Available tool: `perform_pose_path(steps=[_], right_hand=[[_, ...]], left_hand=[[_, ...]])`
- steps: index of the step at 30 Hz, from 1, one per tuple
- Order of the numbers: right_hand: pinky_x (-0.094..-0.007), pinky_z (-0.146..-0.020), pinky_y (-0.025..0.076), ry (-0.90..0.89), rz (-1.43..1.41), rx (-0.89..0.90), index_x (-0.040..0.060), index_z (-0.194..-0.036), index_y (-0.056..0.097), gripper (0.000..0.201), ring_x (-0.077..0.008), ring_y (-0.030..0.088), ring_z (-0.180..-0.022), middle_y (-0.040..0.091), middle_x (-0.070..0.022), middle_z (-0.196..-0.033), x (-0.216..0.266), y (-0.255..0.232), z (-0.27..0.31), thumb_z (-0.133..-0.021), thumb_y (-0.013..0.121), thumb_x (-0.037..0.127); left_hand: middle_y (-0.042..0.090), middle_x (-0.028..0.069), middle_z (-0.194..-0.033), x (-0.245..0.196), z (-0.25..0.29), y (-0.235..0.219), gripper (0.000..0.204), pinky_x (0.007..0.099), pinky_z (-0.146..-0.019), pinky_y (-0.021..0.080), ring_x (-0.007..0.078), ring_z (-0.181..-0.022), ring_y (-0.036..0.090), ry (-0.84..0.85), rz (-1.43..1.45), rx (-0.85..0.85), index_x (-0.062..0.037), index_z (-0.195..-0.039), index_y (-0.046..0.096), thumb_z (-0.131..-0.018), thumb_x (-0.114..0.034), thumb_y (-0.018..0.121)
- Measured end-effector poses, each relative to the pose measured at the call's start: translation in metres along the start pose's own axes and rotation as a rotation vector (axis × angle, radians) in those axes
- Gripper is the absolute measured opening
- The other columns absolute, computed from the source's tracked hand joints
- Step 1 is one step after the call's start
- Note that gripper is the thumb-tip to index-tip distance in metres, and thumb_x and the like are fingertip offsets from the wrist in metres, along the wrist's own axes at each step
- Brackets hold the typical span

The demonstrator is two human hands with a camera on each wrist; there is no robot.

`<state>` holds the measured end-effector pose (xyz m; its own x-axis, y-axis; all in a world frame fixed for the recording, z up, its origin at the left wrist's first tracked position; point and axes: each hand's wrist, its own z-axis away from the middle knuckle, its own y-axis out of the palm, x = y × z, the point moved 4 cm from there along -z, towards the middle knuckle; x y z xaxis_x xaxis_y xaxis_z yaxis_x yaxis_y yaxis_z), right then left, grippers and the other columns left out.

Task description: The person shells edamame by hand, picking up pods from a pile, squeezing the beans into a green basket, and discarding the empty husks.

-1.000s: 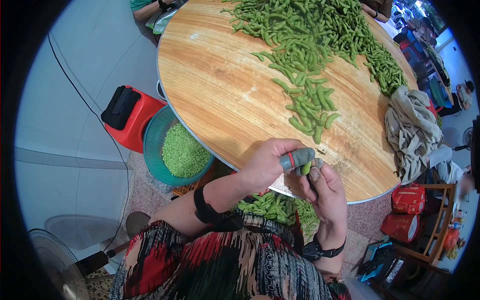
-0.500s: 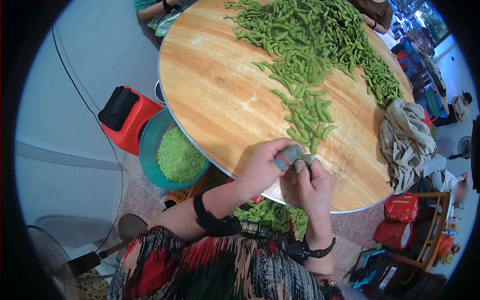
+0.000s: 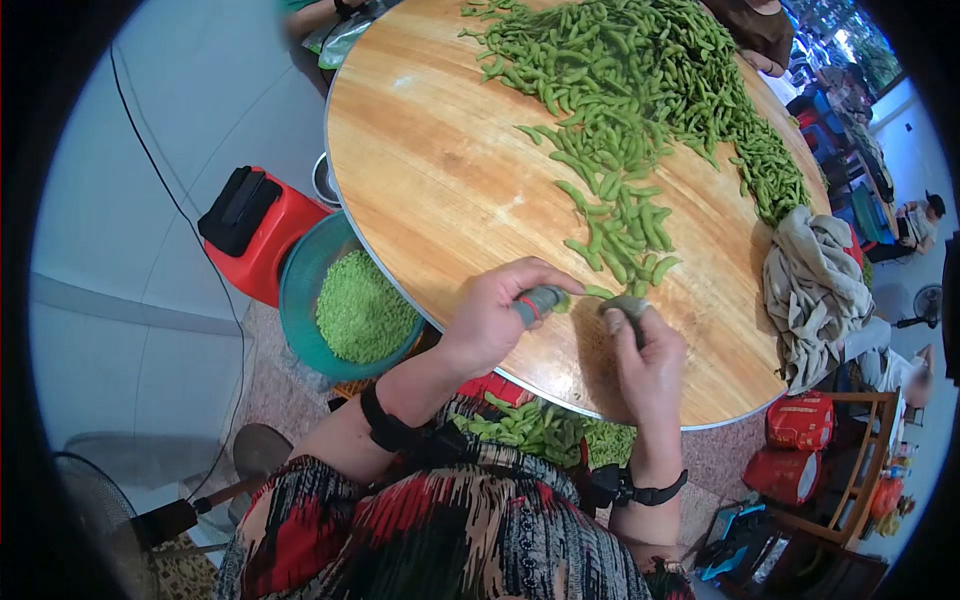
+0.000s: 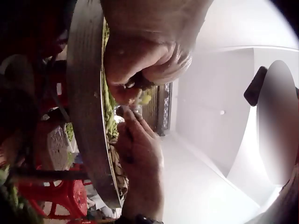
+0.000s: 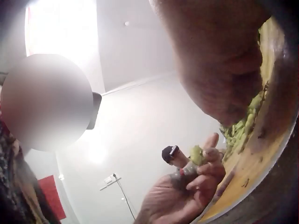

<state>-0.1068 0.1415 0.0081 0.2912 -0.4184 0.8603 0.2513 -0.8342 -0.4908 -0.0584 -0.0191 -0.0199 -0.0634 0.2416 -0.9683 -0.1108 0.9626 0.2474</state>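
My left hand (image 3: 490,315), a grey-green cover with a red band on its thumb, pinches a light green soybean (image 5: 196,155) between thumb and fingers. Its forefinger stretches toward a green soybean pod (image 3: 598,291) whose other end is at the right fingertips. My right hand (image 3: 652,350), thumb bent against a covered forefinger, grips that pod low over the round wooden table (image 3: 430,190). Close beyond both hands, loose soybean pods (image 3: 625,235) trail back to a large heap (image 3: 640,60). From the left wrist, the two hands' fingertips almost meet.
A teal basin (image 3: 295,300) of shelled beans (image 3: 362,305) stands below the table's left edge, beside a red container (image 3: 262,245). More pods (image 3: 520,425) lie at my lap. A crumpled grey cloth (image 3: 815,290) hangs at the right edge. Other people sit around the far side.
My hands were together on a pod; they have moved apart, the left leftward and the right slightly rightward. A pod now shows between them, and a bean shows at the left thumb.
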Motion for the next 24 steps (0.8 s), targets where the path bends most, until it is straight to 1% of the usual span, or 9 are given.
perform_pose_path(steps=[4,5,7,10,14,15,16,20,24], right_hand=[[-0.0391,-0.055,0.046,-0.058,0.378,0.011,0.0042,-0.098,0.059,0.02,-0.0335,0.06,-0.064,0.06,-0.0177,-0.069,0.013,-0.006,-0.008,-0.079,0.058,0.007],[-0.0412,-0.054,0.046,-0.093,0.558,0.062,0.004,-0.096,0.057,0.018,-0.0339,0.06,-0.063,0.059,-0.018,-0.068,0.01,0.001,-0.01,-0.079,0.058,0.01],[-0.0427,-0.055,0.046,-0.116,0.591,0.066,0.0037,-0.093,0.057,0.017,-0.0348,0.06,-0.064,0.059,-0.0188,-0.069,0.008,0.004,-0.01,-0.079,0.059,0.012],[-0.0443,-0.055,0.045,-0.126,0.64,0.039,0.0026,-0.086,0.057,0.016,-0.0363,0.059,-0.063,0.058,-0.0206,-0.068,0.008,0.004,-0.008,-0.078,0.06,0.016],[-0.034,-0.054,0.047,-0.002,0.12,0.111,0.0018,-0.083,0.062,0.017,-0.0265,0.061,-0.057,0.061,-0.0172,-0.065,-0.019,-0.007,0.002,-0.078,0.063,0.018],[-0.0285,-0.055,0.046,0.225,-0.148,0.222,0.0008,-0.088,0.062,0.02,-0.0148,0.057,-0.056,0.061,-0.0083,-0.065,-0.019,-0.009,0.006,-0.079,0.063,0.019],[-0.0237,-0.051,0.042,0.176,-0.233,0.222,0.0007,-0.087,0.062,0.02,-0.0067,0.049,-0.056,0.056,0.0003,-0.064,-0.02,-0.011,0.008,-0.083,0.062,0.02],[-0.0197,-0.048,0.035,0.372,-0.566,0.273,0.002,-0.094,0.059,0.022,-0.0043,0.042,-0.053,0.05,0.004,-0.063,-0.024,-0.018,0.02,-0.091,0.052,0.023],[-0.0186,-0.048,0.033,0.309,-0.601,0.197,0.0039,-0.096,0.054,0.023,-0.0034,0.04,-0.054,0.047,0.0044,-0.064,-0.014,-0.017,0.023,-0.095,0.044,0.024]], left_hand=[[0.053,-0.0006,-0.08,-0.001,0.012,0.019,0.03,0.0211,-0.061,0.039,0.0077,-0.068,0.046,-0.308,0.074,0.199,-0.0047,-0.107,0.06,-0.083,0.004,0.045],[0.055,0.0015,-0.081,0.0,0.014,0.022,0.027,0.0233,-0.064,0.041,0.0096,-0.071,0.049,-0.291,-0.202,0.307,-0.005,-0.106,0.06,-0.084,0.002,0.047],[0.057,0.0079,-0.083,0.001,0.02,0.025,0.02,0.0292,-0.072,0.045,0.0179,-0.078,0.056,-0.105,-0.566,0.482,-0.0057,-0.102,0.059,-0.083,-0.007,0.055],[0.058,0.0093,-0.084,-0.01,0.022,0.028,0.023,0.0308,-0.073,0.045,0.0235,-0.079,0.057,0.187,-0.581,0.448,-0.0068,-0.104,0.06,-0.082,-0.01,0.06],[0.054,0.0092,-0.078,-0.027,0.018,0.035,0.036,0.0321,-0.066,0.047,0.0236,-0.074,0.057,0.221,-0.758,0.19,-0.0092,-0.114,0.058,-0.078,-0.01,0.063],[0.054,0.0094,-0.078,-0.027,0.017,0.039,0.037,0.033,-0.066,0.047,0.0243,-0.073,0.057,0.231,-0.782,0.175,-0.009,-0.114,0.057,-0.077,-0.006,0.061],[0.054,0.0094,-0.078,-0.027,0.016,0.043,0.037,0.033,-0.066,0.047,0.0243,-0.073,0.057,0.259,-0.783,0.187,-0.009,-0.114,0.057,-0.077,-0.006,0.061],[0.058,0.0098,-0.082,-0.029,0.009,0.05,0.027,0.0301,-0.068,0.047,0.0206,-0.076,0.059,0.323,-0.764,0.16,-0.0047,-0.104,0.058,-0.077,-0.001,0.059],[0.062,0.0038,-0.085,-0.006,-0.001,0.043,0.013,0.0247,-0.071,0.045,0.0082,-0.08,0.055,-0.075,-0.403,0.16,-0.0001,-0.094,0.06,-0.082,-0.003,0.059]])
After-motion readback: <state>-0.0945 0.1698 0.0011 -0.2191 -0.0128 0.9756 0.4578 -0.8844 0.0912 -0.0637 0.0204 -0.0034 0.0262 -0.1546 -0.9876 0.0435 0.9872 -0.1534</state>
